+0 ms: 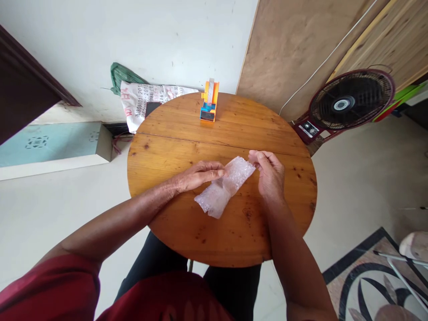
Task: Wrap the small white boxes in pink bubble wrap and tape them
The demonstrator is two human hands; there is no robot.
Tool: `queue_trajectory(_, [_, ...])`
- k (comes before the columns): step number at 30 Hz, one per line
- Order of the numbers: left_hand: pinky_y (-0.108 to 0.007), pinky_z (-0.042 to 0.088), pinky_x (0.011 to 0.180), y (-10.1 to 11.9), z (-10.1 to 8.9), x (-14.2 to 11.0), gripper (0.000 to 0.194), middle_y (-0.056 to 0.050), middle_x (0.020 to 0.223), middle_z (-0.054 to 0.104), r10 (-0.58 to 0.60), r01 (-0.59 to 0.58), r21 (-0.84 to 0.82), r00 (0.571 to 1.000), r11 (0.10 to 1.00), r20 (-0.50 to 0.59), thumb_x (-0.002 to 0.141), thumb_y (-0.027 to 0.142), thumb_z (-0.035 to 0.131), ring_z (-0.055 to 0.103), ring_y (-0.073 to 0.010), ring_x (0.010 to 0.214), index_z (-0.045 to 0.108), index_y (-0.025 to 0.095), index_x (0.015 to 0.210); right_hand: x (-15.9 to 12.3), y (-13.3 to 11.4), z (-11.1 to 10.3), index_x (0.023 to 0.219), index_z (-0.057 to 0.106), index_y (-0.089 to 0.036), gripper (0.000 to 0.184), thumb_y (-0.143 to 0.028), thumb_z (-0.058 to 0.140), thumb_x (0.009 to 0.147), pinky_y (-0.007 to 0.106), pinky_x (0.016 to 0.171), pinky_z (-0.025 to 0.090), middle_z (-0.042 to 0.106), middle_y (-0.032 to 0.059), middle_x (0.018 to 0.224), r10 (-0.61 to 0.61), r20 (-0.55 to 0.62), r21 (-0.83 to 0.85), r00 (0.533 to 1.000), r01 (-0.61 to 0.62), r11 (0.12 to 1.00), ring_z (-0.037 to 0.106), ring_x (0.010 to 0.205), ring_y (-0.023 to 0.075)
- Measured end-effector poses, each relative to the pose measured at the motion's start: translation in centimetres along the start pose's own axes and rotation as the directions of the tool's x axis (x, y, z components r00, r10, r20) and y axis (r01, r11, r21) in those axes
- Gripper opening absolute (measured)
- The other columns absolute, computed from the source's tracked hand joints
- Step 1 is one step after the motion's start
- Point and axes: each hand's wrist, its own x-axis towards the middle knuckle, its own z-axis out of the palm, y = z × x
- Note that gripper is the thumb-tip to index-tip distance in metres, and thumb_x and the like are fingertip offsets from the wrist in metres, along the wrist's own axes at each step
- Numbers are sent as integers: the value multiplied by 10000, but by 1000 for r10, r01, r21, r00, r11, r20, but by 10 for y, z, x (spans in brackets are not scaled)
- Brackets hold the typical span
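Lying slantwise between the two hands, the bubble wrap (234, 178) meets the tips of the left hand (199, 175) along its left side, while its upper right corner comes up to the fingertips of the right hand (271, 174). The left forearm reaches in from the lower left, its hand low over the wood, loosely open, the fingers nearly straight with the thumb alongside, their tips resting on the wrap. The right forearm rises more steeply from the lower right; that hand is mostly closed, fingers curled and thumb drawn to the forefinger, though I cannot tell whether it grips the film or only touches it. Under both is a round wooden table (160, 156), and the wrap lies over its middle, somewhat to the right. Beyond, near the table's far edge, stands an orange and blue tape dispenser (209, 113). Past the table are a printed white sack (135, 104) at the left and a dark round fan (351, 100) at the right.
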Motion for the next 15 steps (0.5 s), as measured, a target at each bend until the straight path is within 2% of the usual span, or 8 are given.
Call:
queue_trajectory(3, [-376, 511, 890, 1, 0, 0, 392, -59, 1026, 725, -9, 9, -2, 1000, 1000, 0, 868, 515, 653, 668, -234, 931, 735, 175, 1045, 1, 3, -1, 861, 708, -222, 213, -429, 658, 865, 371, 814, 545, 754, 40, 926, 7, -3, -22, 1000, -7, 1000, 676, 849, 190])
queue_trajectory(8, [-414, 500, 953, -1, 0, 1, 361, -76, 1113, 739, -26, 23, -62, 999, 998, -48, 811, 458, 716, 658, -292, 1083, 760, 187, 1047, 1, 3, -1, 855, 719, -217, 202, -415, 682, 849, 362, 789, 538, 755, 43, 918, 14, -16, 17, 1000, -14, 1000, 676, 837, 191])
queue_trajectory(12, [-408, 493, 928, -5, 2, 4, 409, -81, 1094, 752, -96, 68, -230, 989, 971, -113, 729, 387, 769, 667, -272, 1018, 760, 173, 1078, 1, -2, -1, 848, 699, -213, 207, -414, 656, 873, 328, 748, 532, 758, 48, 943, 16, -77, 17, 997, -15, 1000, 696, 845, 185])
queue_trajectory(15, [-380, 488, 894, -8, 3, 6, 419, -75, 1038, 760, -159, 73, -389, 968, 918, -196, 661, 325, 789, 664, -238, 942, 766, 154, 1043, -3, -9, -3, 816, 678, -216, 182, -385, 657, 877, 286, 667, 499, 729, 13, 843, -92, -157, -8, 983, 92, 996, 653, 703, 140])
